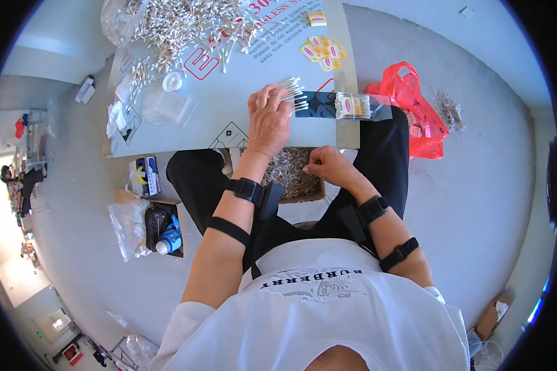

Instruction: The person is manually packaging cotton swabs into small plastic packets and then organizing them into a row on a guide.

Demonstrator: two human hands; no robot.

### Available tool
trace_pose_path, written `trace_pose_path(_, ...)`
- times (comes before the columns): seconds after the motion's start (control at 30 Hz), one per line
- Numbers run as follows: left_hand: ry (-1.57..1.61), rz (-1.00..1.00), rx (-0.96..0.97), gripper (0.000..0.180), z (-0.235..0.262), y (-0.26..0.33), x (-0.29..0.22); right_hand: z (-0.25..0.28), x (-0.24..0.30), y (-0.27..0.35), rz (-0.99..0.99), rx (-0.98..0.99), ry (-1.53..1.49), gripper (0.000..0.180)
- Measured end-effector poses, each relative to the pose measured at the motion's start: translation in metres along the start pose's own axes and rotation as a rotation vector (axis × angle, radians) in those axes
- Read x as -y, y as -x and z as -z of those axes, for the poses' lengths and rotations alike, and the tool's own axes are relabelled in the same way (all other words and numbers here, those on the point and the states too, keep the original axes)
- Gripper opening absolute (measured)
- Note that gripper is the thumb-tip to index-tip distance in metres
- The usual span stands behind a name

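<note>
My left hand [270, 120] lies over the table with its fingers closed on a small bunch of cotton swabs [295, 94], whose white tips fan out to the right. Just right of them, a dark strip [315, 105] lies on the table. On its right end sits a clear packet of cotton swabs [353, 106] with a yellow and white label. My right hand [332, 166] is in front of the table edge, above a cardboard box of loose cotton swabs [289, 174] between my knees. Its thumb and fingers are pinched together; whatever they may hold is too small to make out.
A large heap of cotton swabs [179, 28] covers the table's far left. Clear plastic bags [167, 108] and a white tape roll [172, 81] lie nearer. Yellow labels [323, 51] are at far right. A red plastic bag [408, 111] and an open box [165, 229] flank me.
</note>
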State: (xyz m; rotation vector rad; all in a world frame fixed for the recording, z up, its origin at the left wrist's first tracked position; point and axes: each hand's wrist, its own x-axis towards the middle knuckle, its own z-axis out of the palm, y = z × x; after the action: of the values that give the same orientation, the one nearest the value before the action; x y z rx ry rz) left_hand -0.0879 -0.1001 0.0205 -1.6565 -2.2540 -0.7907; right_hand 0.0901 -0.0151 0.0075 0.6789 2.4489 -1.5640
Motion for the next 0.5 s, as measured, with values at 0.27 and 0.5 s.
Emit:
trace_pose_path(0.27,-0.029,0.177,0.077,0.039,-0.006,0.001,0.000,0.002,0.005,-0.002,0.030,0.008,-0.014,0.021)
trace_pose_path(0.5,-0.156,0.288,0.289,0.076,-0.024,0.004,-0.013,0.003,0.004,-0.001,0.061,-0.016,-0.021,0.021)
